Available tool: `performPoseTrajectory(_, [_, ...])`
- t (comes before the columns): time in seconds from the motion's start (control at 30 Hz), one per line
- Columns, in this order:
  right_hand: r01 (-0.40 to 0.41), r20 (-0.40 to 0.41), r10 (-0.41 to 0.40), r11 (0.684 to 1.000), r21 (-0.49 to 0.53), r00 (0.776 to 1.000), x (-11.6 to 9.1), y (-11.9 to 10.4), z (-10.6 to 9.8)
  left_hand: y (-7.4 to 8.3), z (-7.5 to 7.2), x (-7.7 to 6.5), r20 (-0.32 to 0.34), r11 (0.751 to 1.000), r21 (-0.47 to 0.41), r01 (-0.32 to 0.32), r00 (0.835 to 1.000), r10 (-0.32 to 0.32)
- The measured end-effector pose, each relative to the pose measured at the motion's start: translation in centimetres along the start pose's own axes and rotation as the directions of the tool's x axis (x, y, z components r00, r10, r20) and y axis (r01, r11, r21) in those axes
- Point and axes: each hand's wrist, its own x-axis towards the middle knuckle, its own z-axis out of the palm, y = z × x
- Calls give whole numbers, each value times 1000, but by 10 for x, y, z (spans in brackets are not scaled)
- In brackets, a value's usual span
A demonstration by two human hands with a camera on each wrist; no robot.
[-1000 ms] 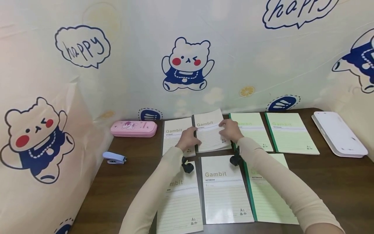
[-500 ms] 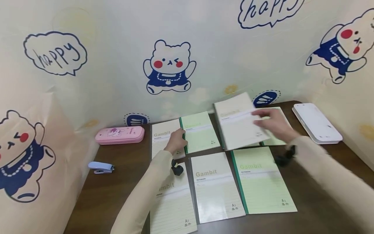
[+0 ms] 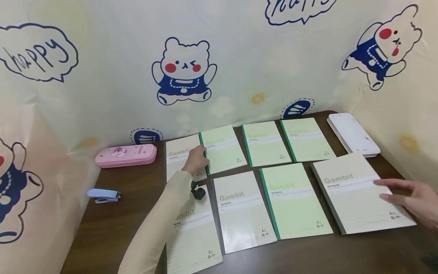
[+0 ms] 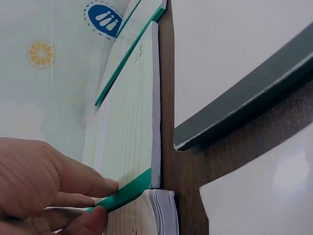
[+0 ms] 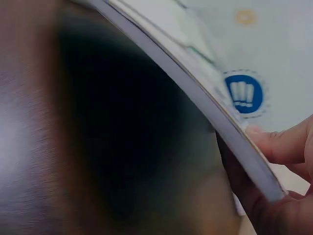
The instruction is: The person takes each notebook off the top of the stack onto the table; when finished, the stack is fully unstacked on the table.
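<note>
My right hand (image 3: 415, 199) pinches the right edge of a white notebook (image 3: 356, 190) with a dark spine, low over the table at the right end of the front row. In the right wrist view, the fingers and thumb are on either side of the notebook's edge (image 5: 215, 112). My left hand (image 3: 196, 161) is at the back row, its thumb and index finger at the green spine of a pale green notebook (image 3: 224, 146). A white notebook (image 3: 178, 150) lies just left of it, partly under this hand.
More notebooks lie in the front row: two white ones, including the middle one (image 3: 241, 217), and a green one (image 3: 295, 205). Two green notebooks (image 3: 265, 142) fill the back right. A pink case (image 3: 126, 155), a blue stapler (image 3: 103, 195) and a white case (image 3: 354, 133) stand at the sides.
My right hand has lifted the white notebook off the back row and brought it right and forward to the front row's end. A green notebook shows where it was. My left hand stays nearby.
</note>
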Motion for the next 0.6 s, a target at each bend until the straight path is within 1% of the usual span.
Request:
performPoseTrajectory(0.07, [42, 7, -42, 997, -59, 999, -4, 0, 12, -3, -2, 0, 3, 1000, 8, 9, 1000, -9])
performPoseTrajectory(0.17, [123, 52, -116, 981, -152, 992, 8, -11, 31, -13, -9, -6, -12, 999, 10, 50, 999, -50])
performPoseTrajectory(0.2, [140, 74, -128, 974, -179, 989, 12, -15, 36, -16, -12, -7, -19, 998, 8, 60, 998, -60])
performPoseTrajectory(0.27, [155, 116, -131, 963, -219, 984, 20, -23, 41, -21, -15, -10, -34, 997, -1, 77, 996, -77])
performPoseTrajectory(0.3, [146, 139, -116, 962, -230, 983, 20, -26, 42, -22, -15, -11, -35, 997, -7, 83, 996, -83])
performPoseTrajectory(0.37, [136, 187, -91, 960, -245, 978, 21, -30, 41, -24, -14, -13, -27, 995, -29, 97, 995, -98])
performPoseTrajectory(0.43, [159, 223, -100, 952, -263, 970, 22, -33, 39, -24, -11, -16, -13, 992, -61, 107, 994, -108])
performPoseTrajectory(0.47, [184, 223, -125, 946, -266, 967, 22, -34, 39, -23, -10, -18, -5, 991, -76, 107, 994, -108])
performPoseTrajectory(0.5, [220, 207, -167, 938, -269, 964, 22, -36, 38, -22, -9, -19, -1, 991, -88, 96, 995, -97])
performPoseTrajectory(0.53, [267, 175, -226, 926, -268, 958, 23, -39, 37, -19, -9, -20, 1, 993, -93, 68, 998, -68])
performPoseTrajectory(0.57, [317, 129, -292, 910, -266, 948, 23, -44, 36, -14, -11, -22, -2, 995, -91, 33, 999, -34])
performPoseTrajectory(0.6, [370, 76, -363, 890, -265, 928, 25, -52, 35, -8, -12, -23, -9, 997, -71, -15, 1000, 14])
